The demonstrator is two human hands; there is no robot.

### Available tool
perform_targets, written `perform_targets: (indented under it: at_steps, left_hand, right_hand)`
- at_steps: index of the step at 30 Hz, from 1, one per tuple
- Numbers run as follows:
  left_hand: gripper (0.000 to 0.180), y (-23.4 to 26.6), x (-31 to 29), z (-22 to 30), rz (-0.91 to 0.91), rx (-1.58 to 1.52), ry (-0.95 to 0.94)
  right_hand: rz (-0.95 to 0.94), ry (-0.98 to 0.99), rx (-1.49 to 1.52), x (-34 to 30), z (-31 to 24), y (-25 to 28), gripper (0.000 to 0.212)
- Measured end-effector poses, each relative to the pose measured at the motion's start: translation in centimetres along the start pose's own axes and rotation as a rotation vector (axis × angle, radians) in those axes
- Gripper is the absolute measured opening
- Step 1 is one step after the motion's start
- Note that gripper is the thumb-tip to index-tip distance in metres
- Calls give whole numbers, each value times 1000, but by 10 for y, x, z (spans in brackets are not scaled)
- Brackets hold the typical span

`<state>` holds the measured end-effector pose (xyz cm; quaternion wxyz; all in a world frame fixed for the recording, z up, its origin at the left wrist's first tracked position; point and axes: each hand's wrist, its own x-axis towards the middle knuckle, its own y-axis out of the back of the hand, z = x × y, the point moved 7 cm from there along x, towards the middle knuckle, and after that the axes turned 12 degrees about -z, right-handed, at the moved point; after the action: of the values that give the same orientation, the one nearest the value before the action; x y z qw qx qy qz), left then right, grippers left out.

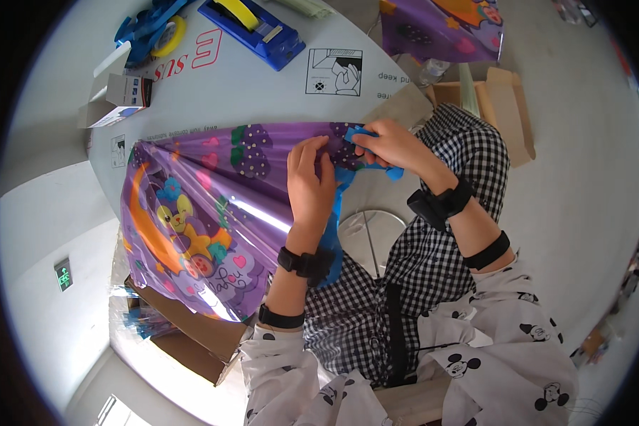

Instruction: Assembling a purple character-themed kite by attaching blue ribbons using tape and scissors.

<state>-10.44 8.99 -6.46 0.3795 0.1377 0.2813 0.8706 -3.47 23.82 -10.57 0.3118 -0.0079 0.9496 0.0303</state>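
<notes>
A glossy purple plastic sheet (255, 202) with cartoon prints spreads over the near table edge, gathered into folds toward my hands. My left hand (310, 181) lies on these folds, its fingers bent slightly and its thumb apart from them. At the sheet's right end my right hand (387, 148) is closed, pinching a blue strip (359, 133) between thumb and fingers. More blue material (331, 234) hangs below, beside my left wrist and partly hidden by it. Whether it is one piece with the pinched strip I cannot tell.
A blue tape dispenser (259, 35) with yellow tape stands on the grey table (263, 89). Blue ribbon (143, 30), a yellow tape roll (169, 37) and an opened small box (121, 96) lie left. Cardboard boxes (199, 334) flank my lap; another purple sheet (444, 32) hangs far right.
</notes>
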Motion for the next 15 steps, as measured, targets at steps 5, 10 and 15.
perform_targets:
  at_steps: [5, 10, 15]
  left_hand:
    - [23, -4, -2, 2, 11, 122, -86]
    - [26, -9, -8, 8, -4, 242, -134]
    - [31, -12, -10, 10, -30, 275, -143]
  right_hand:
    - [30, 6, -89, 6, -4, -1, 33]
    - [90, -30, -238, 12, -11, 0, 32]
    - [97, -55, -264, 15, -8, -1, 30]
